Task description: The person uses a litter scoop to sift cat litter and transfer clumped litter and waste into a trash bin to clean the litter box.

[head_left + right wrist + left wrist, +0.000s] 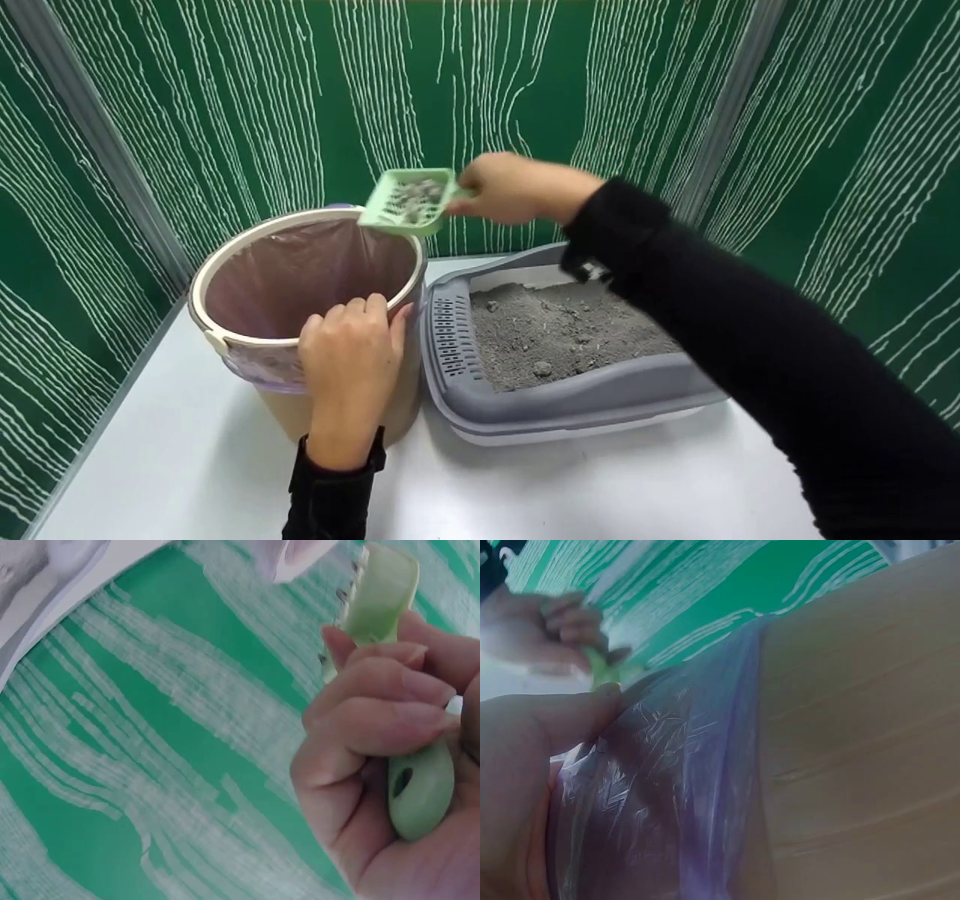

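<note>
My right hand [506, 187] grips the handle of a light green slotted litter scoop [382, 202], its fingers wrapped around it in the right wrist view. Grey clumps [420, 196] lie in the scoop, which hangs over the far right rim of a trash bin [307, 341]. A thin purplish bag [652, 787] lines the bin and folds down over its outside. With my left hand [352, 352] I hold the near right part of the rim, fingers over the top and thumb along the side.
To the right of the bin stands a grey litter box [540, 401] with grey litter [555, 330] inside and a perforated ledge [450, 337] at its left end. Both stand on a white table [525, 487]. Green panels [495, 90] with white wavy lines enclose the back and sides.
</note>
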Demonstrator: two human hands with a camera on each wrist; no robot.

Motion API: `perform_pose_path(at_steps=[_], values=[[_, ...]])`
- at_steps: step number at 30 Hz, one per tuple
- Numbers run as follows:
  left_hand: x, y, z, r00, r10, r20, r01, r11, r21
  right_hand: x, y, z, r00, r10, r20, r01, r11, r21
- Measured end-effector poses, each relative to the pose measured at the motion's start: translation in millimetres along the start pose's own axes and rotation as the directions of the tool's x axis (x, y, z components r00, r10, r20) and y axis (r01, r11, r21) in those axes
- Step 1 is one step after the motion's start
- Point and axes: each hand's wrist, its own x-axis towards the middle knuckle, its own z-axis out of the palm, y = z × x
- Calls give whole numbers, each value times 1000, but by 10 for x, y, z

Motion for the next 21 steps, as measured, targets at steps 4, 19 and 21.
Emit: perform_pose_path(at_steps=[4, 19, 21], values=[[-10, -12, 23, 999, 17, -34, -17, 1000, 16, 67, -250, 195, 996, -55, -76, 49, 996, -80], [1, -6, 37, 998, 26, -60, -25, 999, 24, 191, -484, 658, 875, -386, -293, 73, 703, -708], [2, -16, 34, 998, 28, -64, -26, 999, 28, 179, -515, 682, 864, -420, -278, 74, 652, -754]])
